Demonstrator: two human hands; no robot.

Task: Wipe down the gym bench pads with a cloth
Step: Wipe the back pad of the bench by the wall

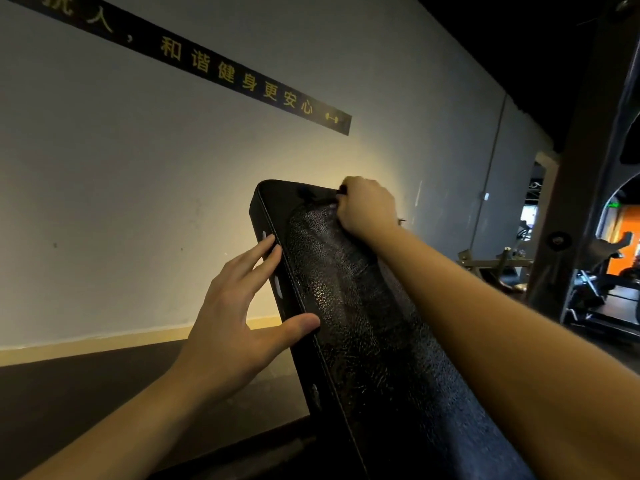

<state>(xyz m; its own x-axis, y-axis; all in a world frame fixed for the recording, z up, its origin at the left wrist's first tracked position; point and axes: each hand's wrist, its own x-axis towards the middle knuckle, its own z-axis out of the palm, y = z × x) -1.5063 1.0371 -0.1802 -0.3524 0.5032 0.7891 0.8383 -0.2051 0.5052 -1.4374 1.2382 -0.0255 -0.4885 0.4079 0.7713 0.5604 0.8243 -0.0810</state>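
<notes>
Head view. The right forearm (485, 323) crosses the lower right foreground, reaching up along the black bench pad (363, 323). The pad stands inclined at centre frame. Its long axis runs from the lower right, near the camera, up and leftward toward the pale wall (138, 202), and its rounded upper end points at the wall. The textured, glossy face of the pad is turned toward the viewer.

At the pad's upper end, the right hand (367, 206) is clenched around a dark cloth (343, 189), pressed against the pad. Only a small tuft of the cloth shows above the knuckles.

The left hand (235, 306) is released. Its straight fingers (263, 254) lie against the pad's stitched left side edge, and the thumb (298, 327) rests on the front face.

A black banner (242, 81) with yellow characters slants across the wall. A dark floor (86, 393) lies below. At right stands a dark machine frame (581, 168), with dim gym equipment (588, 289) beyond it.
</notes>
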